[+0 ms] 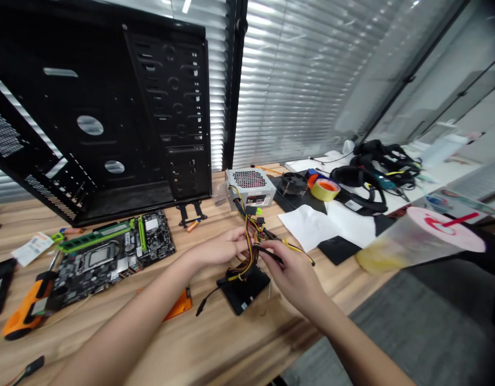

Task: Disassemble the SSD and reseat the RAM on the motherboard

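Note:
A grey power supply (252, 183) stands at the back, its bundle of yellow, black and red cables (249, 228) running toward me. My left hand (227, 247) is closed around the bundle from the left, some fingers hidden behind the wires. On the right side of the bundle, my right hand (289, 268) pinches a thin black strip (271, 254), whose far end meets the cables; its exact kind I cannot make out. Below both hands lies a flat black drive-like box (245, 292), with cable loops resting over it.
An open black computer case (110, 107) stands back left, a motherboard (114, 252) before it. An orange-handled screwdriver (32, 305) lies far left. To the right are a cooling fan (293, 183), tape roll (325, 189), white paper (309, 225) and a tilted drink cup (416, 241) near the edge.

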Motion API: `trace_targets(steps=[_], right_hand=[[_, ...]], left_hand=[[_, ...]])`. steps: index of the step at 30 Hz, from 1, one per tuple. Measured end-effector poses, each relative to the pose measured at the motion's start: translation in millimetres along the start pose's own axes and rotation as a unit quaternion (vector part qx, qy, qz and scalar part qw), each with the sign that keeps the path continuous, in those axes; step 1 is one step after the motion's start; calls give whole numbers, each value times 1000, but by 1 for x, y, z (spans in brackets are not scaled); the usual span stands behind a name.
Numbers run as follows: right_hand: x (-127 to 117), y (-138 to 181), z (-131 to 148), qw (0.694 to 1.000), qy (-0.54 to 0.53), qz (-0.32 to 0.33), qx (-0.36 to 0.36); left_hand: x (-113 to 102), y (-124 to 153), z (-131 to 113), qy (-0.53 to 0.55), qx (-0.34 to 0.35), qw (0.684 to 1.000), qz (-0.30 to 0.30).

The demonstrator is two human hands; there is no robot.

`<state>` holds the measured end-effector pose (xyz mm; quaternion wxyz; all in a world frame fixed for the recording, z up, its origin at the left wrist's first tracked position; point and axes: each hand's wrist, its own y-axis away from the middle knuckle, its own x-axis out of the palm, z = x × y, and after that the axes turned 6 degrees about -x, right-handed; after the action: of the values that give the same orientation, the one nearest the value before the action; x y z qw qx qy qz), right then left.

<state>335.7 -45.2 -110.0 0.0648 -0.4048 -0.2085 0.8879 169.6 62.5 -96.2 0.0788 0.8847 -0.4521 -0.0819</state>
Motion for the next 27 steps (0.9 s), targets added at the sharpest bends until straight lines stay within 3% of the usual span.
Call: trace_targets(steps=[5, 10, 14, 19, 27], right_hand=[[-2, -16, 2, 998, -31, -50, -18], [0, -19, 5, 995, -47, -83, -30], [-1, -17, 7, 993, -37, -100, -43], [-3, -15, 14, 993, -5, -109, -43], [1, -4, 15, 994, -21, -109, -16]], left_hand=[[3, 6, -6, 91, -83, 990, 69], [7, 16, -19, 117, -56, 982, 139], [13, 18, -18, 168, -41, 979, 110], [25, 18, -17, 231, -63, 971, 27], [33, 13, -12, 195, -11, 981, -10]])
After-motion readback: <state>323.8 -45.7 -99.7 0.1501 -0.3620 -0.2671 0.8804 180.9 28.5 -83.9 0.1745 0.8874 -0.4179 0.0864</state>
